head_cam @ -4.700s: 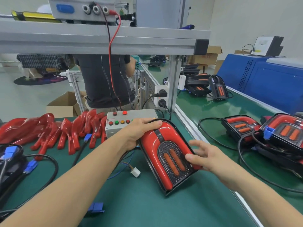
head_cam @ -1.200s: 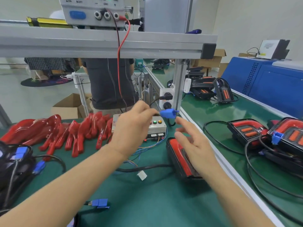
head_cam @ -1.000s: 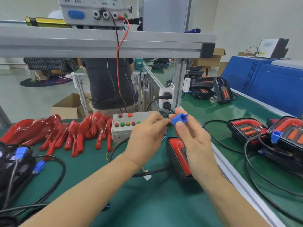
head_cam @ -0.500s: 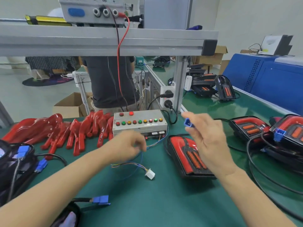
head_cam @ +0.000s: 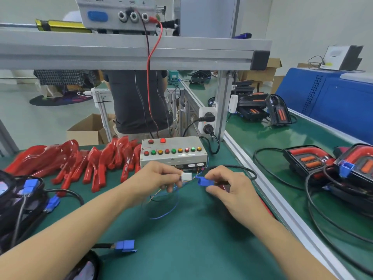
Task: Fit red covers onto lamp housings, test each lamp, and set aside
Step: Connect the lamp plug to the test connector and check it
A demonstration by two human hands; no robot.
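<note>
My left hand [head_cam: 156, 175] pinches the white plug [head_cam: 186, 176] of the test box's thin wires. My right hand [head_cam: 226, 185] pinches the lamp's blue plug [head_cam: 203, 181] on its black cable. The two plugs face each other a short gap apart, in front of the grey test box [head_cam: 173, 151] with its row of coloured buttons. The covered lamp lies under my right hand and wrist; only a sliver of red [head_cam: 225, 186] shows. A pile of red covers [head_cam: 80, 160] lies at the back left of the green mat.
Black lamp housings with blue plugs [head_cam: 18, 201] sit at the left edge, and a loose blue plug [head_cam: 125, 245] lies near me. Finished lamps [head_cam: 331, 164] and cables crowd the right bench beyond an aluminium rail [head_cam: 262, 188]. A person in a dark shirt [head_cam: 137, 102] stands behind the bench.
My left hand picked the white plug up off the mat. My right hand brought the blue plug down and leftward until it faces the white one.
</note>
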